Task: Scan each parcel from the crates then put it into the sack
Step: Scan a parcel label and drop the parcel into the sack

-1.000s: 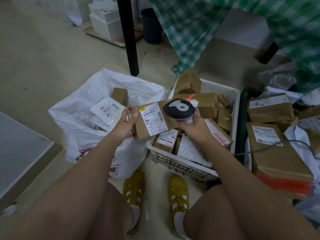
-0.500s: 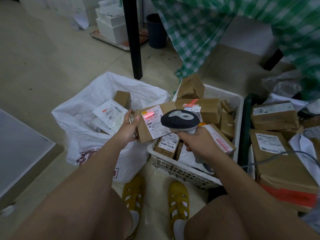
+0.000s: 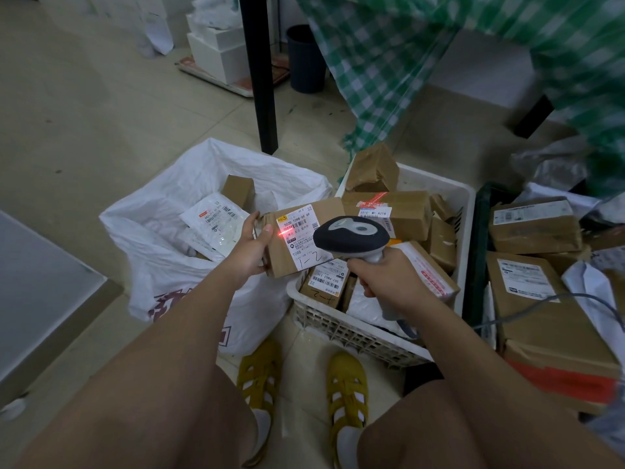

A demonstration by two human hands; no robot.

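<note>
My left hand grips a small brown cardboard parcel by its left end, holding it between the sack and the white crate. Its white label faces up, marked "1-2", with a red scan line glowing across the label's left part. My right hand holds a dark-headed barcode scanner aimed at that label from the right. The white sack stands open on the floor at the left with a few parcels inside. The white plastic crate to the right holds several brown parcels.
A dark green crate at the right holds bigger brown parcels, and the scanner's grey cable crosses them. A black post rises behind the sack. Green checked cloth hangs at the back. A grey surface lies at the left. My yellow shoes are below.
The scanner head has moved closer over the parcel's label, and the red scan line has shifted to the label's left part. The parcel stays in my left hand.
</note>
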